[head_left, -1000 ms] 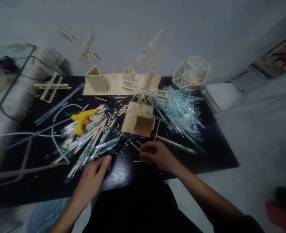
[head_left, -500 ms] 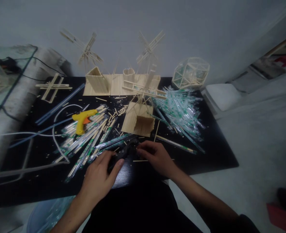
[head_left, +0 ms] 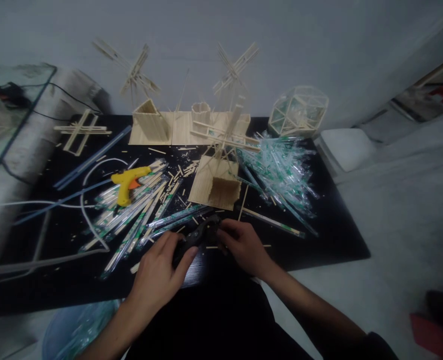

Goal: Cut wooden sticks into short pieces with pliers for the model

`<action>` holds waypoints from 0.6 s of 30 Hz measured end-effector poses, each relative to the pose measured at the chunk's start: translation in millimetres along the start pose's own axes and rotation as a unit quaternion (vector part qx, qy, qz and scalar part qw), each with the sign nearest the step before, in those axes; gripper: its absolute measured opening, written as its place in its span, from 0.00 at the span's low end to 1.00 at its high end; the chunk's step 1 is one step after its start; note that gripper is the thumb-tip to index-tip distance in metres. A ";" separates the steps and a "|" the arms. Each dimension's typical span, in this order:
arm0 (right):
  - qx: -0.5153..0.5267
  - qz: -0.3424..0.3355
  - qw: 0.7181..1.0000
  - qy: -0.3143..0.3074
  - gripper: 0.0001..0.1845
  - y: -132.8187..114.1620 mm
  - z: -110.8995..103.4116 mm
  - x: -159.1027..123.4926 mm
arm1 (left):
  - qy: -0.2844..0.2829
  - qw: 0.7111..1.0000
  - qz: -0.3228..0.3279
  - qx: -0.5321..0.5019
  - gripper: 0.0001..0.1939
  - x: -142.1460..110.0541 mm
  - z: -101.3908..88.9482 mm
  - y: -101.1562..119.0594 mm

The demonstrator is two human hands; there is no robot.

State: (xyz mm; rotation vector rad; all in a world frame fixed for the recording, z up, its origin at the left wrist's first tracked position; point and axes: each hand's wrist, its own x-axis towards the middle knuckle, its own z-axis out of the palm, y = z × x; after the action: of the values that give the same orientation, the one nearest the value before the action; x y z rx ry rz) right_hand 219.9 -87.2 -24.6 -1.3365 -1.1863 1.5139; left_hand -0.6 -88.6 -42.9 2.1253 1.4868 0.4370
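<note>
My left hand (head_left: 161,272) is wrapped round the handles of black cutting pliers (head_left: 196,235) near the front edge of the black table (head_left: 330,235). My right hand (head_left: 244,245) is curled at the pliers' jaw end, fingers pinched on a thin wooden stick I can barely make out. Just beyond the hands stands a small stick-built box on a base (head_left: 215,182). Wrapped chopsticks (head_left: 138,215) lie fanned out to the left of my left hand.
A yellow glue gun (head_left: 125,182) lies left of centre. Stick windmill models (head_left: 146,107) and a stick polyhedron (head_left: 299,111) stand at the back. A heap of clear wrappers (head_left: 281,170) fills the right side. A blue bin (head_left: 74,330) sits below the table's front left.
My left hand moved right and took hold of the black pliers, lifting them toward my right hand. The right hand shifted slightly left and curled at the jaws.
</note>
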 end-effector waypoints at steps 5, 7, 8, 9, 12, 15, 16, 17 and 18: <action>-0.011 0.005 1.000 0.006 0.16 2.9 -0.4 -0.6 | 0.000 1.000 0.005 0.006 0.20 0.5 1.2 -1.6; -0.016 0.007 1.000 0.011 0.16 3.9 0.0 -1.0 | -0.006 1.000 0.006 0.013 0.20 0.7 2.2 -1.9; -0.017 0.009 1.000 0.012 0.15 4.1 0.3 -1.1 | -0.008 1.000 0.007 0.017 0.20 0.9 2.8 -2.0; -0.015 0.010 1.000 0.014 0.14 4.2 0.8 -1.2 | -0.011 1.000 0.007 0.022 0.20 1.1 3.5 -2.0; -0.016 0.010 1.000 0.020 0.13 4.4 1.9 -0.7 | -0.012 0.999 0.005 0.043 0.20 2.3 5.6 -2.2; -0.019 0.010 1.000 0.021 0.13 5.2 1.8 0.6 | -0.005 0.998 0.008 0.060 0.21 3.3 6.9 -2.8; -0.019 0.008 1.000 0.021 0.13 5.5 1.5 1.0 | -0.002 0.998 0.012 0.062 0.21 3.5 7.0 -3.1; -0.018 0.007 1.000 0.019 0.13 5.7 0.9 1.4 | 0.001 0.998 0.015 0.063 0.22 3.7 7.1 -3.4; -0.018 0.005 1.000 0.016 0.13 5.8 0.2 1.9 | 0.002 0.998 0.019 0.062 0.22 3.8 7.0 -3.8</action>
State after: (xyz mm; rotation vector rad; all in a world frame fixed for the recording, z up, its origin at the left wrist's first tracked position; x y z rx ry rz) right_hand 219.7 -87.0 -30.7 -1.3862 -1.1943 1.4796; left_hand 1.5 -85.5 -50.9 2.2539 1.5142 0.3720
